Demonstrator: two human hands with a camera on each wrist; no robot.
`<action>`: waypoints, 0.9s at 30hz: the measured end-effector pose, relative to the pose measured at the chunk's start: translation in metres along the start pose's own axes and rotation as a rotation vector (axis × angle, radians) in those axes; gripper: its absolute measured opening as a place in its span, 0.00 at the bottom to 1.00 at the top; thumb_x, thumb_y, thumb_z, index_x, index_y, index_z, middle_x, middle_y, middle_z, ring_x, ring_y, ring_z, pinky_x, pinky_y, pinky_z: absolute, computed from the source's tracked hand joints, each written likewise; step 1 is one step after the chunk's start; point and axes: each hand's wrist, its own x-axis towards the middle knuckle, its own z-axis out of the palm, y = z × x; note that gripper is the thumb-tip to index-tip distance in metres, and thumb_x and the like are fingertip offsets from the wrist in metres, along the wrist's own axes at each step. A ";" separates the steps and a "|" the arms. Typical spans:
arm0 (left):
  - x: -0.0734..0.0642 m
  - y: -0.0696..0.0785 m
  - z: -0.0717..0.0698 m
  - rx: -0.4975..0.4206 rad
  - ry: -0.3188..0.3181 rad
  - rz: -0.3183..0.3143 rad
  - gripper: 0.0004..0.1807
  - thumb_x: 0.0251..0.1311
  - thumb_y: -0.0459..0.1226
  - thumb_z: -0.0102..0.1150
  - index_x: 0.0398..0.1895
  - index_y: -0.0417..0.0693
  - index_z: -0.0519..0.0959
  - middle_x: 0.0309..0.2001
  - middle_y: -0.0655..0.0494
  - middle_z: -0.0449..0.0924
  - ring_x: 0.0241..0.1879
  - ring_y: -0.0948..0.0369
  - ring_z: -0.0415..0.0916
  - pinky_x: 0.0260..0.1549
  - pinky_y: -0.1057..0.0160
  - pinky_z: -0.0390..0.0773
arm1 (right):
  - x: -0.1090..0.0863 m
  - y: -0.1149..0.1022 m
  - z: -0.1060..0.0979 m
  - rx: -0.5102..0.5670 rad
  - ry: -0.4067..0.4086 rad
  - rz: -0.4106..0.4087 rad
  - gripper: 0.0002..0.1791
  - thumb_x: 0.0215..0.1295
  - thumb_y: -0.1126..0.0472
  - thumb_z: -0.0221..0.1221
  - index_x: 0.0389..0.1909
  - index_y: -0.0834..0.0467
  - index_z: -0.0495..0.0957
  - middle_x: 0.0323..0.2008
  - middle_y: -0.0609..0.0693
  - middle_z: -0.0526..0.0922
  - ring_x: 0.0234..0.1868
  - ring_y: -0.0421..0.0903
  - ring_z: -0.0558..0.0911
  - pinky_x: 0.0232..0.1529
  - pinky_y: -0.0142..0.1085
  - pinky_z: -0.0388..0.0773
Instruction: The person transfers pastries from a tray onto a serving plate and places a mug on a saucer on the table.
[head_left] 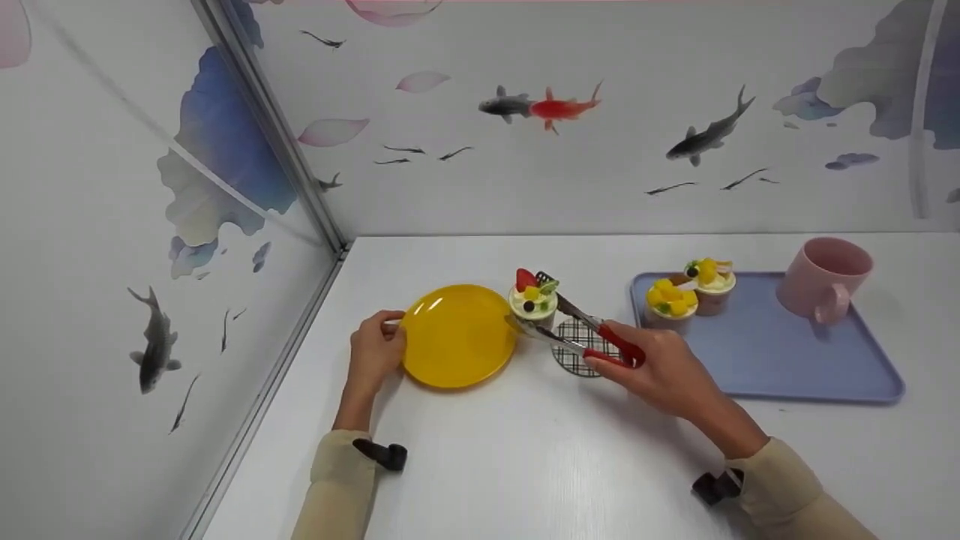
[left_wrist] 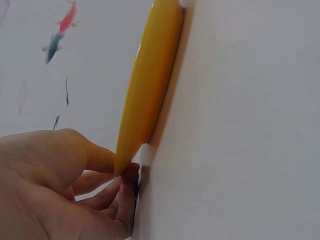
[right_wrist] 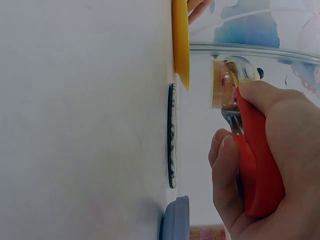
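My right hand [head_left: 660, 367] grips red-handled metal tongs [head_left: 609, 346], whose tips pinch a small dessert cup [head_left: 532, 304] topped with cream, strawberry, mango and a blueberry. In the right wrist view the cup [right_wrist: 224, 85] hangs off the table, showing layered sides. At the left, the yellow plate [head_left: 457, 337] lies on the white table, its right rim close to the cup. My left hand [head_left: 377, 349] pinches the plate's left rim; in the left wrist view the thumb is on top of the rim and fingertips [left_wrist: 131, 172] are beneath it.
A round checked coaster [head_left: 577, 356] lies between plate and tray. On the blue tray [head_left: 795, 367] to the right stand two more dessert cups, one with mango [head_left: 671, 304] in front of another [head_left: 712, 285], and a pink mug [head_left: 823, 277]. Walls border the table behind and at left.
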 end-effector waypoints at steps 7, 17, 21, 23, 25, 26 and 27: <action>0.000 -0.002 -0.001 0.013 -0.001 0.018 0.17 0.68 0.35 0.56 0.58 0.48 0.80 0.46 0.48 0.84 0.42 0.56 0.82 0.41 0.61 0.83 | 0.006 -0.005 0.006 0.019 -0.032 0.030 0.38 0.56 0.31 0.65 0.64 0.47 0.78 0.34 0.40 0.85 0.27 0.40 0.76 0.21 0.30 0.74; 0.001 -0.003 0.001 -0.007 0.006 0.022 0.17 0.67 0.36 0.56 0.57 0.48 0.80 0.44 0.49 0.85 0.39 0.56 0.81 0.37 0.64 0.83 | 0.013 -0.010 0.015 -0.007 -0.061 0.034 0.39 0.56 0.31 0.65 0.66 0.46 0.77 0.39 0.43 0.86 0.31 0.42 0.76 0.24 0.30 0.73; 0.000 -0.002 0.000 -0.007 0.004 0.016 0.17 0.67 0.35 0.56 0.58 0.48 0.80 0.45 0.48 0.85 0.41 0.56 0.81 0.40 0.62 0.84 | 0.016 -0.012 0.019 0.003 -0.090 0.045 0.40 0.56 0.30 0.64 0.66 0.46 0.77 0.43 0.44 0.87 0.35 0.43 0.77 0.28 0.31 0.76; 0.000 -0.001 0.000 -0.007 0.003 0.017 0.17 0.67 0.35 0.56 0.58 0.48 0.80 0.45 0.48 0.84 0.41 0.56 0.81 0.41 0.61 0.84 | 0.018 -0.013 0.021 0.008 -0.101 0.052 0.40 0.56 0.29 0.64 0.66 0.45 0.77 0.43 0.44 0.87 0.35 0.43 0.77 0.29 0.31 0.76; -0.001 -0.001 -0.001 -0.010 -0.001 0.019 0.17 0.67 0.35 0.56 0.58 0.48 0.80 0.45 0.48 0.84 0.41 0.55 0.81 0.41 0.61 0.84 | 0.019 -0.015 0.023 0.012 -0.109 0.056 0.40 0.55 0.29 0.63 0.65 0.46 0.77 0.43 0.44 0.86 0.35 0.43 0.77 0.29 0.31 0.76; -0.001 -0.001 -0.001 -0.010 -0.003 0.020 0.17 0.67 0.35 0.56 0.58 0.48 0.80 0.45 0.47 0.84 0.41 0.55 0.81 0.40 0.62 0.83 | 0.020 -0.015 0.024 0.013 -0.111 0.055 0.40 0.55 0.28 0.63 0.65 0.46 0.77 0.43 0.44 0.86 0.35 0.43 0.77 0.29 0.31 0.76; -0.001 -0.002 -0.001 -0.009 -0.005 0.020 0.17 0.67 0.35 0.56 0.59 0.47 0.80 0.45 0.47 0.84 0.41 0.55 0.81 0.40 0.62 0.83 | 0.021 -0.015 0.025 0.013 -0.111 0.055 0.40 0.56 0.28 0.63 0.65 0.46 0.77 0.42 0.44 0.86 0.36 0.43 0.77 0.29 0.31 0.76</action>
